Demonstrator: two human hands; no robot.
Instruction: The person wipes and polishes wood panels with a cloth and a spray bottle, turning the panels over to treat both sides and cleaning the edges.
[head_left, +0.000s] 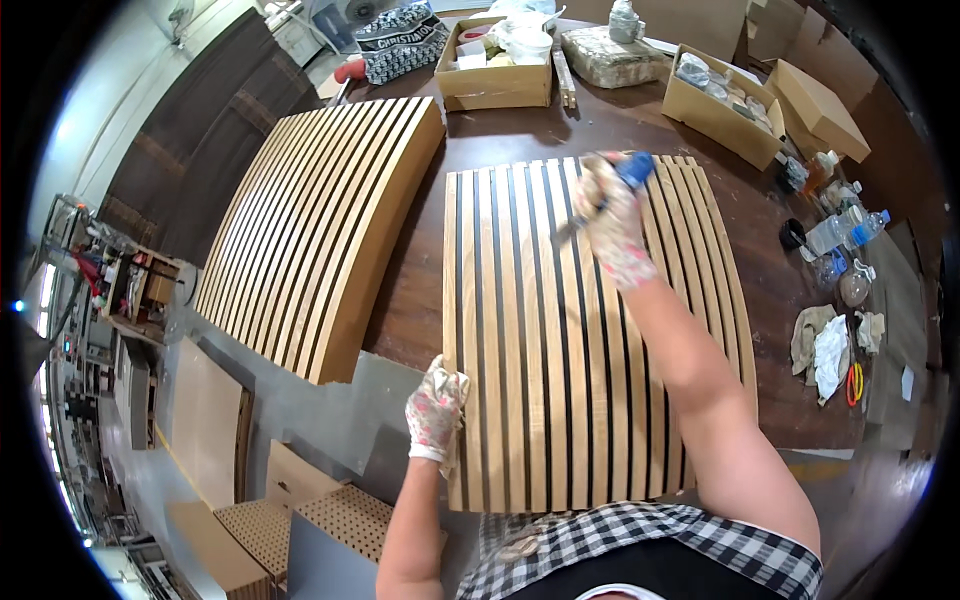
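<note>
A slatted wooden panel (530, 400), pale slats with dark grooves between them, lies in front of me and reaches to my checked apron. My left hand (436, 408), in a white floral glove, is closed on its left edge near the lower corner; something pale, perhaps cloth, shows below those fingers. Over the panel's far half, my gloved right hand (608, 215) is wrapped round a blue-handled tool (636, 168). Its flat grey end points down-left toward the slats. Blur hides its exact kind and whether it touches the wood.
Another slatted panel (320, 220) rests at the left, overhanging the brown table (810, 430). Open cardboard boxes (497, 92) (722, 122) and a wrapped block (612, 58) stand at the back. Along the right are bottles (835, 232), rags (830, 345) and orange-handled scissors (855, 384).
</note>
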